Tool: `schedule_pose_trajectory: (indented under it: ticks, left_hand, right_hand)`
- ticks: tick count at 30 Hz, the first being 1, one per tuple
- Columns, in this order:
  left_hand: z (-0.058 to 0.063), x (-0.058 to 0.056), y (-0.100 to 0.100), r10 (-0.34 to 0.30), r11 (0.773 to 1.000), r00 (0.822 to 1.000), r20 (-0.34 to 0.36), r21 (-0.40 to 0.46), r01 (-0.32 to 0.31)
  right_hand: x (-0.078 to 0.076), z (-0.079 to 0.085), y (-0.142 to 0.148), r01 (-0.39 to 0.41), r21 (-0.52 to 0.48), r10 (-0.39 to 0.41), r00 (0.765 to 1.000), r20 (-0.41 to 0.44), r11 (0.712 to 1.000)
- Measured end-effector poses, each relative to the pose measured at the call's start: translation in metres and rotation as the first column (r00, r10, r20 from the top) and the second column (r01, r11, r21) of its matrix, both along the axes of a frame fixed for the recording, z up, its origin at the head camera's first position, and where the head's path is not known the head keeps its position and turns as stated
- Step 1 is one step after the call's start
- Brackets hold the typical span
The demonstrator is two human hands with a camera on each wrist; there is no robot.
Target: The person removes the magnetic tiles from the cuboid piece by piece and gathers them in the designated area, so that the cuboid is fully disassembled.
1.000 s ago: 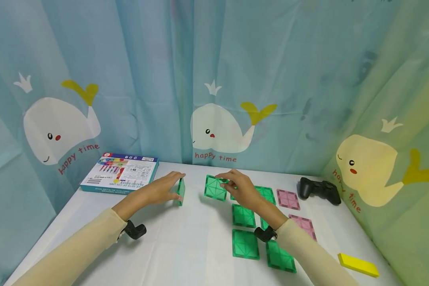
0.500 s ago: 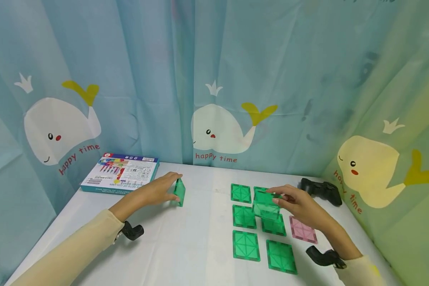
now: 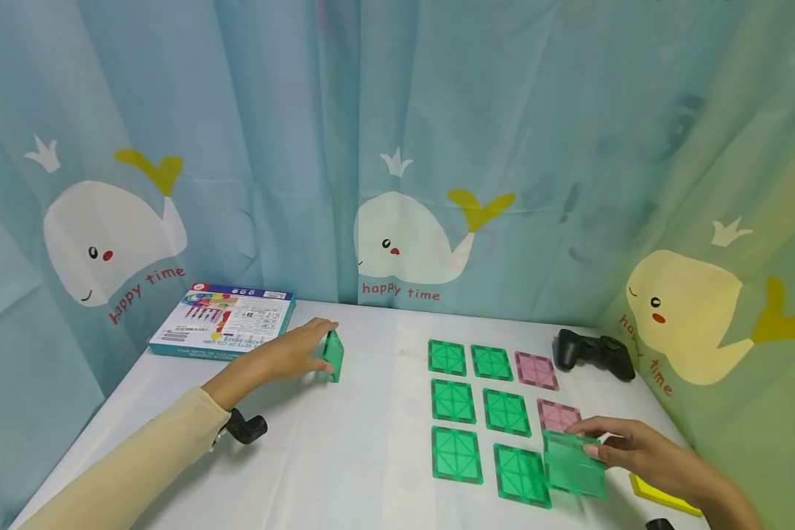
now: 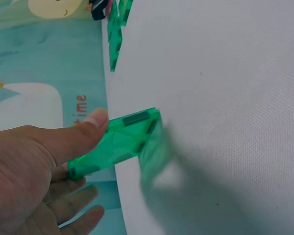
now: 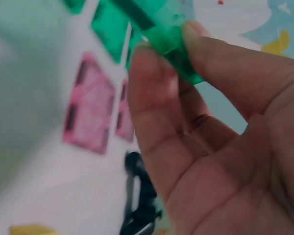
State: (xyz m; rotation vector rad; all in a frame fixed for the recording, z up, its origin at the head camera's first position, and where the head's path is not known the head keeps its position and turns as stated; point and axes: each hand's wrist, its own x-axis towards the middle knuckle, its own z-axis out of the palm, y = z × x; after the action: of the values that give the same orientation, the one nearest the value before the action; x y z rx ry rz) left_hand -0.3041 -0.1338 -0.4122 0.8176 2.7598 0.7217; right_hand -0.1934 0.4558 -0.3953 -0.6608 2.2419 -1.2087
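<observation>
At the middle left of the head view, my left hand [image 3: 281,359] holds a translucent green square magnetic tile [image 3: 334,358] on edge by its sides. The left wrist view shows the thumb along the upper edge of this tile [image 4: 120,142], with a green-tinted shadow on the cloth. Farther right, my right hand [image 3: 649,450] pinches a second green magnetic tile [image 3: 575,470] between thumb and fingers. That tile is tilted, next to the front right flat green tile [image 3: 520,475] and overlapping it in this view. Its gripped corner [image 5: 171,46] shows in the right wrist view.
Several green tiles lie flat in rows, among them a back left one [image 3: 447,358]. Two pink tiles [image 3: 536,370] lie right of them. A black game controller [image 3: 592,355] is at the back right, a yellow block [image 3: 665,496] at the front right, a flat printed box [image 3: 225,324] back left.
My right hand has carried its green tile from the middle of the table rightward over the flat tiles and closer to me. My left hand has hardly moved.
</observation>
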Motion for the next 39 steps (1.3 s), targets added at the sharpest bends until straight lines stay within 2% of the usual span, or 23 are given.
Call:
schedule_pose_trajectory:
  ticks: [4,7,10,12,15,20,25,28,31,35,39]
  left_hand:
    - [0.0,0.0,0.0,-0.008,1.0,1.0,0.008,0.007,0.008]
    - [0.0,0.0,0.0,-0.003,1.0,1.0,0.018,0.009,0.003]
    - [-0.001,-0.001,0.0,0.004,1.0,1.0,0.022,0.008,-0.004]
    - [-0.001,-0.001,0.0,0.004,1.0,1.0,0.017,0.006,-0.004]
    - [-0.001,0.0,0.001,-0.002,1.0,1.0,0.002,0.007,0.002]
    - [-0.001,0.001,0.001,-0.007,1.0,1.0,-0.009,0.011,0.007]
    - [-0.001,0.001,0.001,-0.01,1.0,1.0,-0.011,0.012,0.011]
    - [-0.001,0.001,0.002,-0.015,1.0,1.0,-0.012,0.012,0.016]
    - [-0.001,0.0,0.003,-0.016,1.0,1.0,-0.008,0.01,0.016]
    - [0.001,0.001,0.004,-0.019,1.0,1.0,-0.014,0.008,0.019]
    - [0.001,0.001,0.007,-0.019,1.0,1.0,-0.008,0.008,0.019]
  right_hand:
    - [0.004,-0.017,0.013,-0.039,-0.056,0.04,0.999,0.016,0.998]
    - [0.006,-0.026,0.016,-0.019,-0.05,0.02,1.0,0.017,0.999]
    - [0.006,-0.032,0.015,0.014,0.027,-0.013,1.0,-0.022,1.0]
    - [0.006,-0.035,0.012,0.03,0.096,-0.021,0.995,-0.096,0.995]
    - [0.006,-0.038,0.007,0.1,0.174,-0.084,0.992,-0.097,0.98]
    - [0.007,-0.042,-0.004,0.247,0.308,-0.242,0.969,-0.055,0.919]
    - [0.005,-0.042,-0.015,0.304,0.438,-0.271,0.953,-0.137,0.846]
    - [0.002,-0.035,-0.021,0.323,0.462,-0.267,0.946,-0.185,0.826]
    - [-0.001,-0.025,-0.029,0.323,0.429,-0.248,0.943,-0.223,0.844]
    - [-0.011,-0.012,-0.049,0.301,0.347,-0.214,0.94,-0.267,0.888]
    - [-0.028,-0.007,-0.082,0.308,0.237,-0.207,0.905,-0.371,0.921]
